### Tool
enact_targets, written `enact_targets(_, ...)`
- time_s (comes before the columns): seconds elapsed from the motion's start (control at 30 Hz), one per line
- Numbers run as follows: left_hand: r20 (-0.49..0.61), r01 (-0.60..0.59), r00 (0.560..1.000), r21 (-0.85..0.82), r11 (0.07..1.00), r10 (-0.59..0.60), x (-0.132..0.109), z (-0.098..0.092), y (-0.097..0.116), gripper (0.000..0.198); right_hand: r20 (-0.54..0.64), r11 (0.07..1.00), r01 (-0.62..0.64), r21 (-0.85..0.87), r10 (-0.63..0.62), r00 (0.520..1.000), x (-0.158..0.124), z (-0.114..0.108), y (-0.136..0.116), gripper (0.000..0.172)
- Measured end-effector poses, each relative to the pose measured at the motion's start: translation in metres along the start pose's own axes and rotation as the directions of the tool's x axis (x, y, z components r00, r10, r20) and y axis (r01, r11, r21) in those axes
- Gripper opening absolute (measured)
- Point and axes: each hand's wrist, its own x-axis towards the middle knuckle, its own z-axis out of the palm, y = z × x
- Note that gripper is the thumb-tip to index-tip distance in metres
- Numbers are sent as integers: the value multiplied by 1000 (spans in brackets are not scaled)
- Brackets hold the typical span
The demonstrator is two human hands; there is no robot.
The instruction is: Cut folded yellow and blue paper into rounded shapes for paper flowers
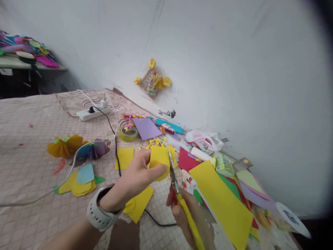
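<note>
Left hand (132, 180) pinches a yellow paper piece (158, 161) — right hand (199, 215) grips yellow-handled scissors (173, 173), blades right at the paper's edge.

Just one cam here, worn on the head, tilted forward and down, sitting pretty close above the left hand (131, 182) and right hand (187, 211), with a white wall (221, 69) straight ahead.

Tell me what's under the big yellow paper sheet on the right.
Edges of green paper and red paper stick out from beneath the large yellow paper sheet along its right side. The rest underneath is covered and cannot be seen.
</note>
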Motion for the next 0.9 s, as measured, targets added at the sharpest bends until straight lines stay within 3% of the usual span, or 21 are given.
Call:
enact_targets(0.5, 28, 26, 999, 13, 1000, -26, 1, -2, 3, 21, 47, 999, 35, -25, -34, 998, 4, -6, 3, 70)
enact_targets(0.9, 51, 44, 998, -1, 999, -44, 0, -3, 2, 22, 129, 999, -44, 6, 43, 991, 6, -7, 11, 73)
